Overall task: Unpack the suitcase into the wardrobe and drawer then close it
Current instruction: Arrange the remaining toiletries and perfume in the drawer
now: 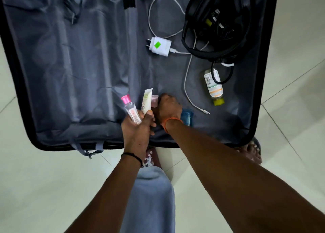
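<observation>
The open suitcase (70, 60) with grey lining lies on the floor in front of me. My left hand (137, 129) grips a small clear bottle with a pink cap (131, 109) and a white tube (146, 100). Right beside it, my right hand (168, 107) is curled over a small pinkish item (155, 100) on the lining, mostly hidden by the fingers. A blue object (187, 117) lies just under my right wrist. Further in lie a white charger (161, 46) with its cable, black headphones (216, 21) and a yellow-capped bottle (213, 86).
Pale floor tiles (44, 188) surround the suitcase. My foot in a sandal (251, 151) stands at the case's near right corner. A grey strap with a buckle (88, 150) hangs over the near rim. My knee in blue fabric (153, 188) is below the hands.
</observation>
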